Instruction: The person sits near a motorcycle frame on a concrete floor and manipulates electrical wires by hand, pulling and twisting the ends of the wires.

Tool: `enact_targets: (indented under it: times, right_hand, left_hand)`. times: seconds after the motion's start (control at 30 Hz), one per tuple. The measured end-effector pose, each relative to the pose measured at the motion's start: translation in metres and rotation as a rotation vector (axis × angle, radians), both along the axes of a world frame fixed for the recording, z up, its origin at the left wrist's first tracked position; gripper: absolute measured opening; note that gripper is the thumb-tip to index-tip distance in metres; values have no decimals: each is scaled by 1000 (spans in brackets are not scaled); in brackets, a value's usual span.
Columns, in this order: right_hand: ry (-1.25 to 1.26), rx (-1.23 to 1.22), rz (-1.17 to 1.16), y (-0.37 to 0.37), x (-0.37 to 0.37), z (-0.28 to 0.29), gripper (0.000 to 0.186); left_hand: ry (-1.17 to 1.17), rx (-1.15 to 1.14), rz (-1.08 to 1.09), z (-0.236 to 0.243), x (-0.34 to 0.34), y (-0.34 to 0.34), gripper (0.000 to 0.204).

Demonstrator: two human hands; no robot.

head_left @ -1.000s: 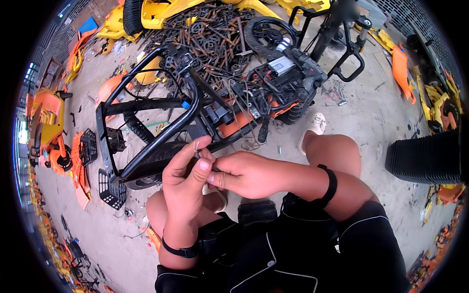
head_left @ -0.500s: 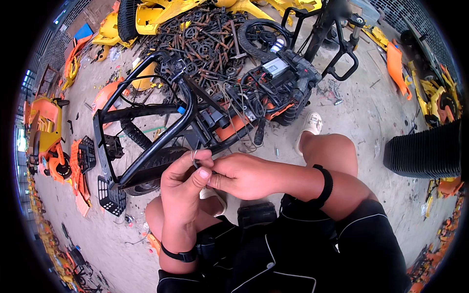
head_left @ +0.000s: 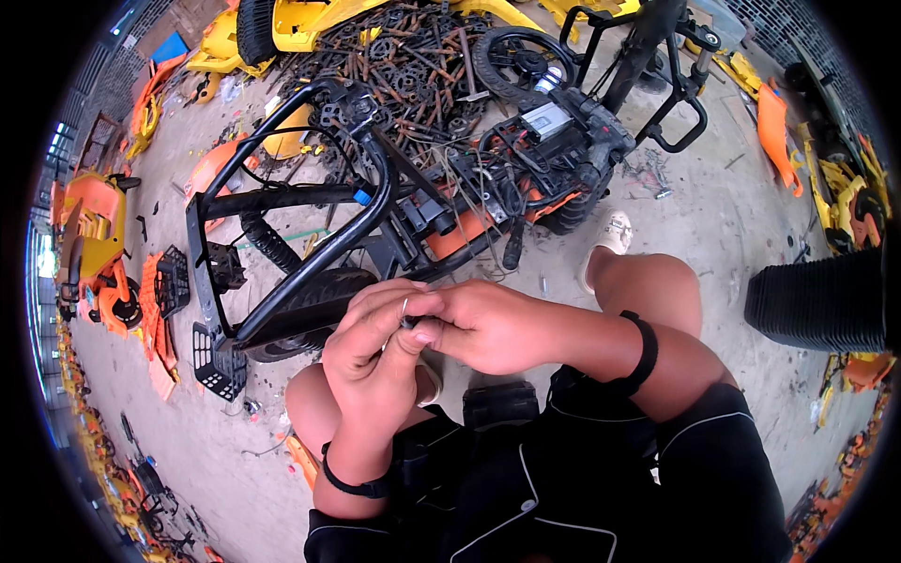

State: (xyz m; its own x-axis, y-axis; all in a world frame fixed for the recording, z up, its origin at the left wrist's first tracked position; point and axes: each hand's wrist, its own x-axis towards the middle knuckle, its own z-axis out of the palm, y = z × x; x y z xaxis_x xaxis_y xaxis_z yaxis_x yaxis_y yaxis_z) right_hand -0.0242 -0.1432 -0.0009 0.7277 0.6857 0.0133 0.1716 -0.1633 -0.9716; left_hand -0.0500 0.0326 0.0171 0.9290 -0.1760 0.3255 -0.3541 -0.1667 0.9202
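My left hand (head_left: 378, 352) and my right hand (head_left: 502, 328) meet in front of me, fingertips pinched together. Between them is a small dark piece (head_left: 409, 322), mostly covered by the fingers, and a thin pale wire loop (head_left: 404, 308) shows at the left fingers. Both hands are closed on this piece; its exact kind cannot be made out. Just beyond the hands lies a stripped electric scooter on its side, with a black tubular frame (head_left: 375, 211), a dark tyre (head_left: 319, 291) and a tangle of cables around a silver box (head_left: 547, 122).
A heap of rusty metal parts (head_left: 404, 80) and yellow body panels (head_left: 310, 23) lie behind the scooter. A black plastic basket (head_left: 218, 364) lies left. Stacked black bins (head_left: 817, 300) stand right, and a dark box (head_left: 499, 405) sits between my legs.
Both hands have shifted slightly right in the picture, along with the whole scene. The left fingers have curled further over toward the right hand, and the small piece stays between them.
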Motion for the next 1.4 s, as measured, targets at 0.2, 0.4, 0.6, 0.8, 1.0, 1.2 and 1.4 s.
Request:
enact_targets:
  times: [0.2,0.4,0.6,0.8,1.0,1.2,1.4]
  right_hand:
    - [18,24,-22,0,-2,5,17]
    - [-11,-70,-89,0,0,7,31]
    - [-209,-444,-153,-4,1,-6,58]
    - [-351,-776,-149,-10,5,-26,33]
    - [-209,-857,208,-14,-12,-40,32]
    - [91,-948,662,11,-18,-45,24]
    - [88,-921,766,40,-43,-116,34]
  left_hand:
    - [-144,75,43,-4,3,-2,17]
    - [-36,3,117,-7,5,-5,15]
    - [-15,-25,239,-8,9,3,20]
    - [53,-97,249,-5,7,9,29]
    - [-32,-37,324,-17,-15,39,30]
    - [8,3,364,-26,-19,66,31]
    - [18,31,352,-19,-23,61,32]
